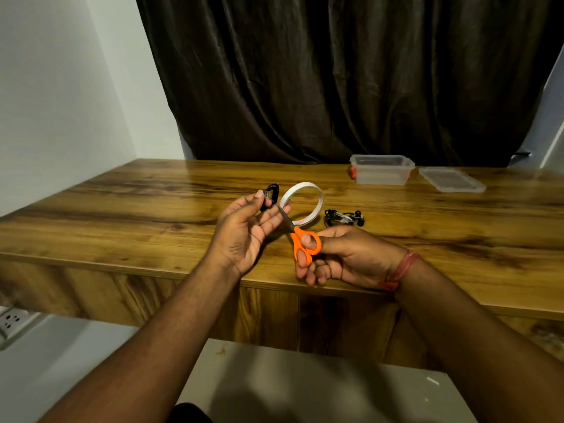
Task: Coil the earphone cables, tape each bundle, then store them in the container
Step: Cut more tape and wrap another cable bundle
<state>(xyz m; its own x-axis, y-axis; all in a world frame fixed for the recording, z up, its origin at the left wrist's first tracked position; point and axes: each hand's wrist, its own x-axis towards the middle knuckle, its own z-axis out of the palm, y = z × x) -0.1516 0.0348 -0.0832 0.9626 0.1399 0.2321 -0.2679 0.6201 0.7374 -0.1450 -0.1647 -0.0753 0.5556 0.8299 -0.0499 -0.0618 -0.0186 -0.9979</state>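
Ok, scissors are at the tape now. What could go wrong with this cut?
1. The scissors in the right hand point their blades toward the left hand's fingers, so a nick seems possible.
2. The left hand holds both the coiled earphone bundle and the tape roll; either might slip, and the coil could loosen.
3. The blades sit near the black cable, which might get snipped.

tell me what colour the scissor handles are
Orange: the scissors' handles, held in the right hand, show clearly in the head view.
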